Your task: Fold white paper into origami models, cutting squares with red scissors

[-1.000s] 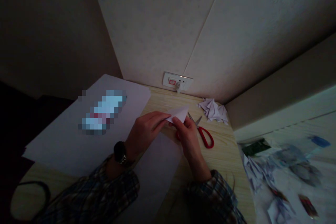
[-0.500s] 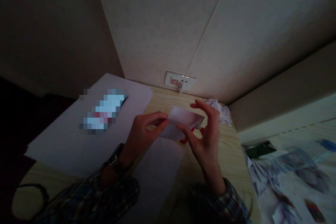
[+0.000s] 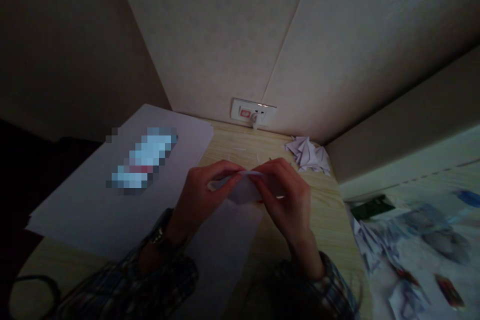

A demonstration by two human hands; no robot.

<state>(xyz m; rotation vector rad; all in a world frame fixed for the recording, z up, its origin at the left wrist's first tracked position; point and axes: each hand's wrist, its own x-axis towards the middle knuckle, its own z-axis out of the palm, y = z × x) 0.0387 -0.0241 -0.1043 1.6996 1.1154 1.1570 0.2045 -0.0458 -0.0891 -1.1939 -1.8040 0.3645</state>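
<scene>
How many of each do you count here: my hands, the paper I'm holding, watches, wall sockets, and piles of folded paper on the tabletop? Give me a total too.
Hands: 2, left hand and right hand
Held paper: 1
Wristwatch: 1
Wall socket plate: 1
Pile of folded paper: 1
Total: 6

- Here's the watch (image 3: 160,230), dark-banded, with a metallic glint!
- Just below the watch, the left sleeve (image 3: 135,282): dark blue check, pale lines crossing, cuff loose and wide.
- Well right of the watch, the right sleeve (image 3: 335,280), matching plaid, partly lost in shadow.
- Above the watch, the left grip (image 3: 197,197), completely bare!
</scene>
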